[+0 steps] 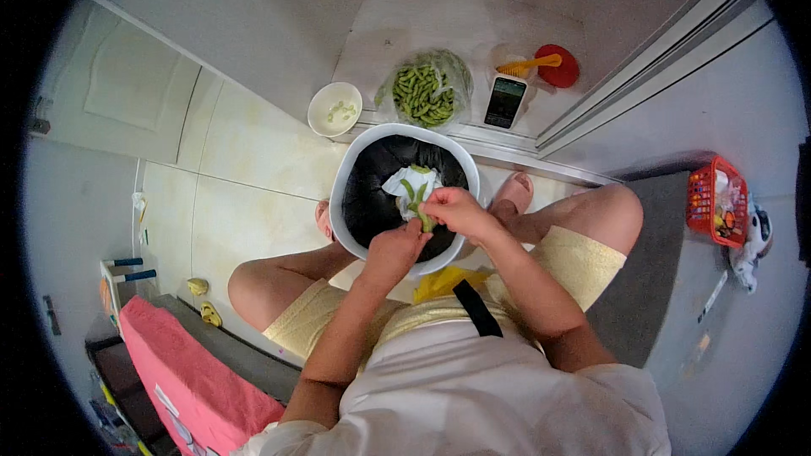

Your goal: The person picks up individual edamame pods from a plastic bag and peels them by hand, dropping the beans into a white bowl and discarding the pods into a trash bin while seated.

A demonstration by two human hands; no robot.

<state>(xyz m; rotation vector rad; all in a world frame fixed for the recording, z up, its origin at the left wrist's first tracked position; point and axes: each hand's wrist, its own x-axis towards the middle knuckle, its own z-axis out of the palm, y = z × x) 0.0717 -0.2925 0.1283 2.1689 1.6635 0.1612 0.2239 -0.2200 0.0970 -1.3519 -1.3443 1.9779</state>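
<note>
Green bean pod is held over the open mouth of a round white bin, between the bare hands of a seated person. The left hand pinches the pod's lower end between thumb and fingers, while the right hand has thumb and forefinger pressed together on it from the other side, just above. Beneath them, a black liner covers the inside of the bin, where crumpled white paper lies with more green pieces on or above it; which of the two cannot be told. Just beyond the bin's far rim, a clear plastic bag stands open, heaped with whole green pods. Left of the bag, a white bowl holds a small number of pale green beans. To the bag's right is a phone with its screen lit, near an orange-handled brush whose handle reaches across a round red object. The person, in pale yellow shorts and pink slippers, sits with knees spread on either side of the bin. Farther out, a red plastic basket of small items is at right, and a pink cloth drapes at lower left.
</note>
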